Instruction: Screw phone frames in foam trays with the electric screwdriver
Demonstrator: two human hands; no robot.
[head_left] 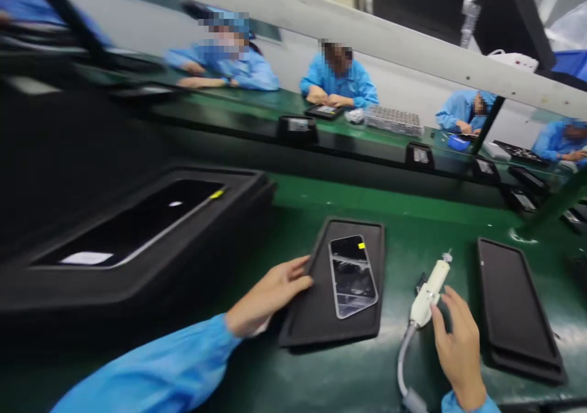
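A phone [353,277] with a dark glossy face and a small yellow tab lies slightly askew in a shallow black tray [309,318] on the bench. At the tray's left edge is my left hand [275,291], its fingers stretched out and apart, touching or nearly touching the rim. A white corded electric screwdriver [428,297] rests on the green surface to the right of that tray, its bit pointing away from me. Beside its handle my right hand [458,336] is open, thumb and fingers apart; whether they touch the handle I cannot tell.
On the left stands a thick black foam block [151,278] holding a larger dark-screened device [142,226]. Stacked black trays [518,309] lie at the right. Beyond the green bench [440,217], a ledge carries several small trays, and co-workers in blue sit behind it.
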